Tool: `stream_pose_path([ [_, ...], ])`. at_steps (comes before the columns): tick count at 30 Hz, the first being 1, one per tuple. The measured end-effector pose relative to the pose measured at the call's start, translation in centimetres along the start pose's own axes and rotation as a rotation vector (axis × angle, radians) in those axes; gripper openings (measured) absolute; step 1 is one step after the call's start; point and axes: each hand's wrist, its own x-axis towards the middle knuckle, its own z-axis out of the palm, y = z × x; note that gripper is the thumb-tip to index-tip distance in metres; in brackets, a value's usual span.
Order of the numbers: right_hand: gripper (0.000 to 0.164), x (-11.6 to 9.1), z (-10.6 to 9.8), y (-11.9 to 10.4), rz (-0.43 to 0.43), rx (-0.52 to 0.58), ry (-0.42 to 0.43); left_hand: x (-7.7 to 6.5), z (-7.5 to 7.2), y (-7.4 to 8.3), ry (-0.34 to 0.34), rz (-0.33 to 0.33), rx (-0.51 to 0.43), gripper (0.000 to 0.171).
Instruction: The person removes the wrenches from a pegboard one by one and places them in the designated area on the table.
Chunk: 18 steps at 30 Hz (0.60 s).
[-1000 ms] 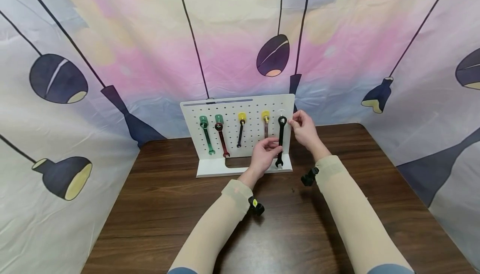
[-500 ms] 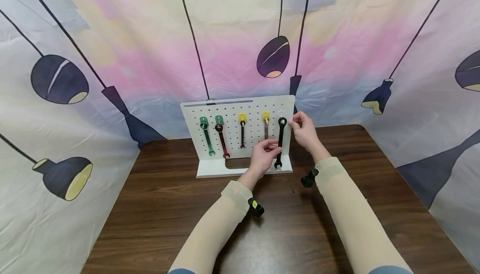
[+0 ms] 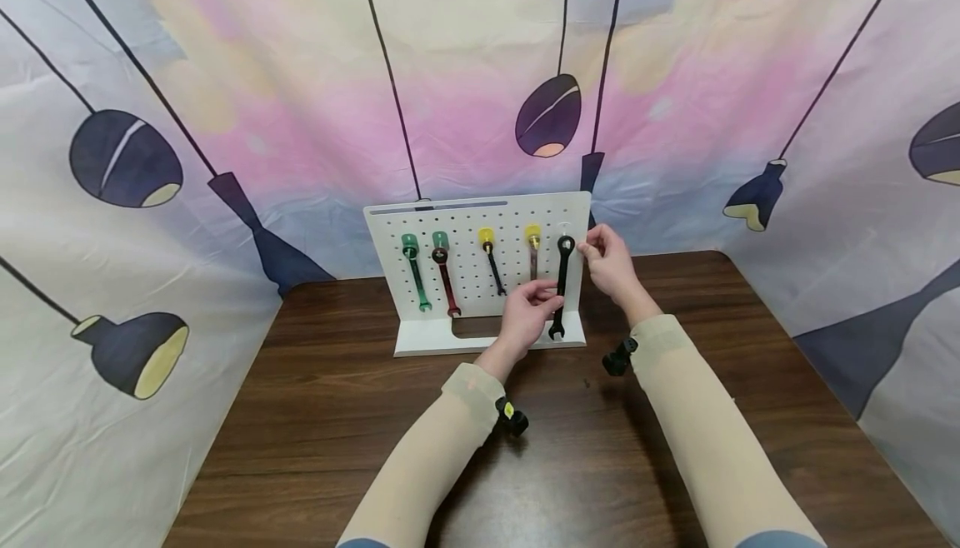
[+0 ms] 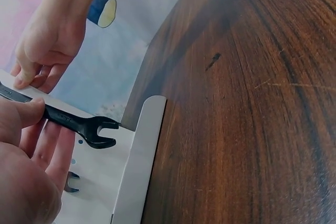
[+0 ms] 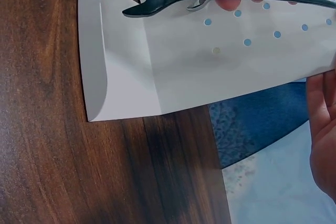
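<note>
My left hand (image 3: 527,315) pinches the shaft of a black combination wrench (image 3: 563,281) between thumb and fingers, at the right side of a white pegboard (image 3: 465,277). The wrench's ring end lies over a clear hook near the board's upper right. Its open jaw points down, and "14mm" is marked on the shaft in the right wrist view. My right hand (image 3: 611,263) grips the board's right edge, thumb at the front and fingers curled behind it, as the left wrist view shows. Close behind my left hand, another wrench (image 4: 71,182) hangs, its open end showing.
Along the board hang a green wrench (image 3: 417,277), a red wrench (image 3: 447,281) and a small dark wrench (image 3: 494,266). Green and yellow hooks (image 3: 487,236) bear them. The board's foot (image 3: 420,336) stands on a brown wooden table (image 3: 570,465), with a patterned curtain (image 3: 300,73) behind.
The small dark wrench has swung on its yellow hook, its lower end moving rightward. The black wrench's lower end has shifted very slightly. Both hands keep their holds.
</note>
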Motion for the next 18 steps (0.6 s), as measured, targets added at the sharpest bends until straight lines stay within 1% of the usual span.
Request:
stream_pose_path([
  [8, 0.011, 0.08, 0.00, 0.04, 0.008, 0.010, -0.010, -0.14, -0.01, 0.30, -0.036, -0.031, -0.037, 0.027],
  [12, 0.012, 0.04, 0.04, 0.03, 0.005, -0.003, 0.001, -0.36, 0.06, 0.54, -0.037, -0.021, -0.030, 0.027],
  [18, 0.012, -0.05, 0.08, -0.10, 0.009, 0.014, -0.001, -0.62, 0.27, 0.69, -0.023, -0.002, -0.015, 0.025],
])
